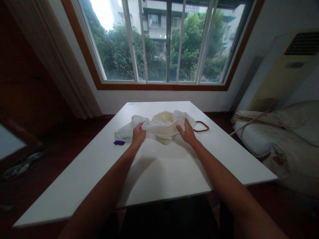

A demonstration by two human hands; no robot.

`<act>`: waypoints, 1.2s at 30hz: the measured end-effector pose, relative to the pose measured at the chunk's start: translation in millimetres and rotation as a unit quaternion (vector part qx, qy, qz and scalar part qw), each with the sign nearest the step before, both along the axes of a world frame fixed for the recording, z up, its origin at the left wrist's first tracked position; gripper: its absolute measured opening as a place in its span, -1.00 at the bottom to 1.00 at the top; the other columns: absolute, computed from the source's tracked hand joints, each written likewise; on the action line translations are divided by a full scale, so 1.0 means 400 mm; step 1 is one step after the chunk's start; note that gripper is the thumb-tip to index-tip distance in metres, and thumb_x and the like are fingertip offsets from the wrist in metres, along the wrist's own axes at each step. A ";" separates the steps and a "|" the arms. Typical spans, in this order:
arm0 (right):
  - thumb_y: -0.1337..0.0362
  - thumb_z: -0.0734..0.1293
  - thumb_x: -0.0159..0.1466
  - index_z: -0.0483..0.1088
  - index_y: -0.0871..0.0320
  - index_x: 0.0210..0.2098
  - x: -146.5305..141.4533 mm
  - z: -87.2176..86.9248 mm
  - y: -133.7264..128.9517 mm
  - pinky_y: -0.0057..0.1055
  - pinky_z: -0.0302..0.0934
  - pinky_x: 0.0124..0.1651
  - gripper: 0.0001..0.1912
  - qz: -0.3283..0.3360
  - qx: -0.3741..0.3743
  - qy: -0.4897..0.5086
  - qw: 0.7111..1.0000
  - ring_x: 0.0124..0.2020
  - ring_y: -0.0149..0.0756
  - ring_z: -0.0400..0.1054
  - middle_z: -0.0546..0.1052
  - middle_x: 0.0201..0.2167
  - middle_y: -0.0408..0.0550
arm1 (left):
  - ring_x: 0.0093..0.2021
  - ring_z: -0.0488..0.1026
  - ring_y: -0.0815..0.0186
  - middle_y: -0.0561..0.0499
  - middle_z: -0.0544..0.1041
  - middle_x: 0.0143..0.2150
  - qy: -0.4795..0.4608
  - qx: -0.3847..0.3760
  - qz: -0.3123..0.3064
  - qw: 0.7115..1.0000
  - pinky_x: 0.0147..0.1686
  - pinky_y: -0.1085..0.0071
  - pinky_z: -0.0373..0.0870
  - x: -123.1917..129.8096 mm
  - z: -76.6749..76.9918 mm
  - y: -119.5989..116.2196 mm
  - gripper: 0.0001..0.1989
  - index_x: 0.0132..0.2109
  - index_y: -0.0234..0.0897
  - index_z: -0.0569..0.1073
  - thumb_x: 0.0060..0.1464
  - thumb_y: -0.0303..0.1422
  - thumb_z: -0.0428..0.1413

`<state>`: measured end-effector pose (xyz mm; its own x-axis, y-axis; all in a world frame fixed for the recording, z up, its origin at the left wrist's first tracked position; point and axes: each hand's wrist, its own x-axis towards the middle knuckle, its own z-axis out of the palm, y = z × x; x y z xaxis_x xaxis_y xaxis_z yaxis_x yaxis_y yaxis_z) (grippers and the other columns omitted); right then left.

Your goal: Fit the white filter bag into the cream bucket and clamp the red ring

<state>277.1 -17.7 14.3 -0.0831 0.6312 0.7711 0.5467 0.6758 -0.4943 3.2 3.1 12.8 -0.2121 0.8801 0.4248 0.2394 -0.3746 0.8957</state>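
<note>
A white bag [159,128] bunches around a cream container [164,140] over the surface [99,172], its long axis running left to right. The left hand [139,133] pinches one side; the right hand [187,133], equally near, touches the other, thumb spread, grip unclear.

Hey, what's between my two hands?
In the head view, a cream container with thin white plastic draped across it is between your left hand and right hand.
</note>
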 end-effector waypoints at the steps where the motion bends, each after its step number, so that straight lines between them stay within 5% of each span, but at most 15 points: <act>1: -0.10 0.17 0.36 0.19 0.21 0.30 -0.002 -0.005 0.002 0.03 -0.01 0.39 -0.33 -0.006 -0.006 -0.007 1.000 0.33 -0.04 0.14 0.29 0.29 0.21 | 0.02 0.51 0.12 -0.15 0.58 -0.01 0.032 0.037 -0.002 0.999 0.04 0.18 0.45 0.002 -0.001 -0.001 -0.58 0.00 -0.32 0.52 -0.02 -0.30 0.09; 9: -0.08 0.22 0.34 0.38 0.22 0.09 -0.014 -0.004 0.004 0.05 0.13 0.30 -0.45 -0.024 0.036 -0.014 0.999 0.20 -0.01 0.28 0.45 0.10 0.24 | 0.33 0.21 -0.02 -0.18 0.37 0.26 0.246 0.201 0.016 0.948 0.32 -0.03 0.12 0.047 0.019 -0.064 -0.45 0.17 -0.25 0.41 -0.01 -0.33 0.18; 16: 0.12 0.27 0.30 0.42 0.14 -0.07 -0.054 0.048 -0.048 0.03 0.25 0.13 -0.71 0.016 0.102 -0.038 0.994 -0.01 -0.05 0.35 0.49 -0.14 0.12 | 0.02 0.48 0.06 -0.11 0.57 -0.12 0.278 0.252 0.005 0.927 0.10 0.12 0.38 0.076 0.045 -0.107 -0.69 -0.12 -0.27 0.46 -0.05 -0.27 0.19; 20: 0.18 0.32 0.23 0.37 0.12 0.04 -0.082 0.052 -0.075 0.02 0.25 0.14 -0.61 0.037 0.106 -0.051 0.992 0.02 -0.02 0.33 0.47 -0.09 0.12 | -0.05 0.51 0.13 -0.09 0.58 -0.10 0.285 0.249 -0.006 0.925 0.03 0.22 0.41 0.084 0.072 -0.131 -0.73 -0.12 -0.25 0.47 0.02 -0.27 0.11; 25: 0.13 0.31 0.24 0.15 0.12 0.32 -0.104 0.068 -0.110 0.04 0.11 0.26 -0.31 0.044 0.106 -0.093 0.989 0.21 0.04 0.19 0.30 0.18 0.18 | -0.15 0.53 0.10 -0.08 0.59 -0.25 0.379 0.251 -0.058 0.889 0.06 0.13 0.35 0.095 0.108 -0.163 -0.74 -0.15 -0.27 0.50 0.00 -0.36 0.04; 32: 0.17 0.20 0.29 0.23 0.08 0.30 -0.109 0.082 -0.112 0.01 0.15 0.17 -0.41 0.085 0.104 -0.153 0.979 0.04 -0.01 0.28 0.41 -0.02 0.10 | 0.02 0.48 0.06 -0.16 0.54 0.03 0.426 0.313 -0.075 0.845 0.10 0.09 0.32 0.106 0.098 -0.167 -0.59 0.05 -0.26 0.44 0.03 -0.39 0.00; 36: 0.12 0.22 0.30 0.27 0.10 0.28 -0.090 0.080 -0.100 0.00 0.16 0.19 -0.43 0.053 0.099 -0.118 0.987 0.09 0.01 0.28 0.43 0.01 0.13 | 0.12 0.41 0.03 -0.12 0.50 0.10 0.433 0.323 -0.081 0.838 0.19 0.03 0.22 0.102 0.096 -0.164 -0.54 0.13 -0.19 0.38 0.05 -0.32 0.09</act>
<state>241.1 -57.7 46.3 -0.3326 0.4477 0.8300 0.5512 0.8064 -0.2141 44.2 -62.5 51.1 0.5212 0.3950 0.7565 0.5935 -0.8048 0.0113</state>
